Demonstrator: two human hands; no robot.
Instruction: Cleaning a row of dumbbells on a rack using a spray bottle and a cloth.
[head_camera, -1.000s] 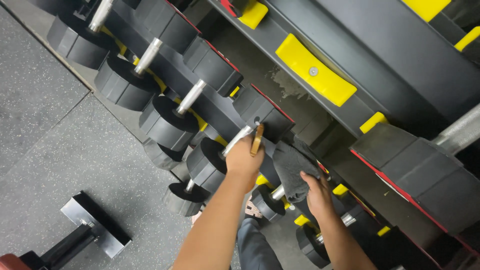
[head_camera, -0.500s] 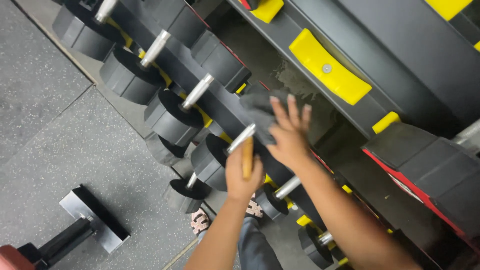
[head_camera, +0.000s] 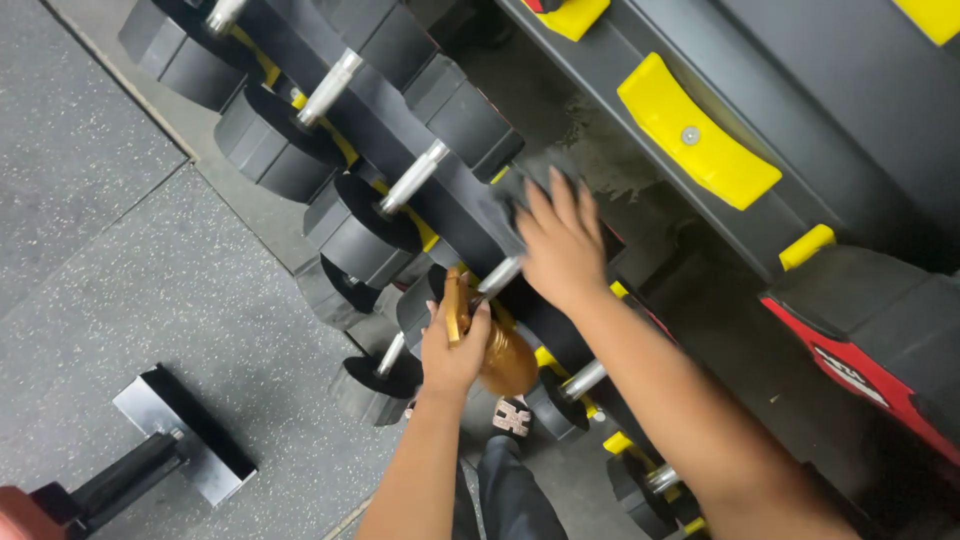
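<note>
Dumbbell (head_camera: 480, 215) on the middle row of the rack is getting the attention right now: right hand (head_camera: 560, 245) is flat on its far head, fingers spread, pressing a dark grey cloth (head_camera: 520, 180) against the rubber. So that grip isn't really closed around anything, more a palm pinning the cloth down. Left hand (head_camera: 452, 350) is wrapped around an amber spray bottle (head_camera: 500, 355), held low just beside the chrome handle (head_camera: 497, 277) of the same dumbbell, nozzle end up by the thumb.

What I'd worry about: the cloth is only pinned by the palm, so a quick swipe could let it slide off and drop behind the rack rail (head_camera: 640, 150). The bottle also sits really close to that handle, so it could knock against the steel. Dumbbells on the lower tier (head_camera: 375, 375) are right over the person's feet, too.
</note>
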